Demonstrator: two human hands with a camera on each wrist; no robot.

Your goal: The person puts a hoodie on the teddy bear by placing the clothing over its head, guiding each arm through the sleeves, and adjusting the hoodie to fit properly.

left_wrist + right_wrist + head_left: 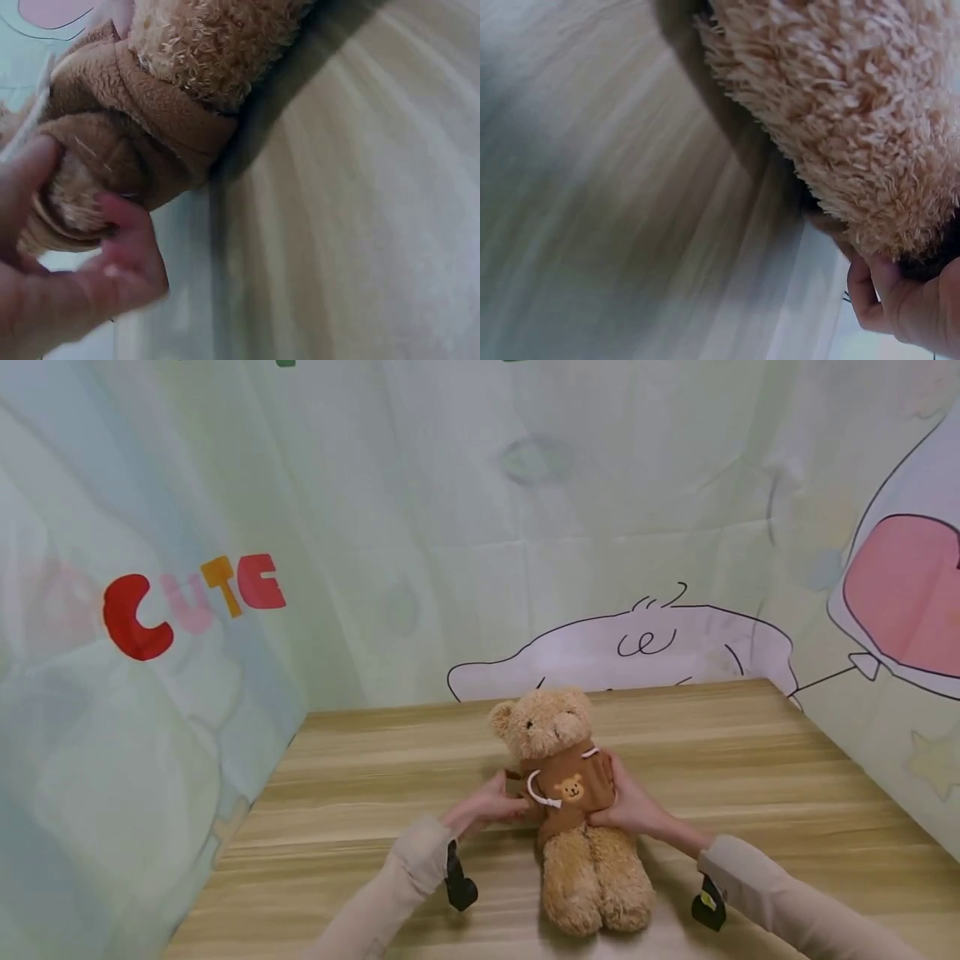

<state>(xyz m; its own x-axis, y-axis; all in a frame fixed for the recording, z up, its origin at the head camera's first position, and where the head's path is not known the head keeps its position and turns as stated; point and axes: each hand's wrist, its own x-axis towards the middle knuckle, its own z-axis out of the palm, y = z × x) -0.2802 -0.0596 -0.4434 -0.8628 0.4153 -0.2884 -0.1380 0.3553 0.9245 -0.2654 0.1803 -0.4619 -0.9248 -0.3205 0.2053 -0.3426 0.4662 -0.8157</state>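
A light-brown plush teddy bear (551, 727) lies face up on the table, legs toward me, in a darker brown hoodie (555, 768) with white cords and a small bear-face patch. My left hand (491, 799) is at the hoodie's left side. Its thumb and a curled finger pinch the sleeve (112, 139) at its opening, where curly fur of the bear's arm (75, 195) shows. Across the body, my right hand (633, 806) grips the hoodie's other side near the hem, thumb in front. The bear's leg (847, 127) fills much of the right wrist view and hides part of that hand.
The wood-grain table (375, 760) has its far edge just behind the bear's head. A printed cloth backdrop (420, 543) with cartoon drawings and letters hangs behind and along both sides. Black wrist devices (459, 881) hang below both sleeve cuffs.
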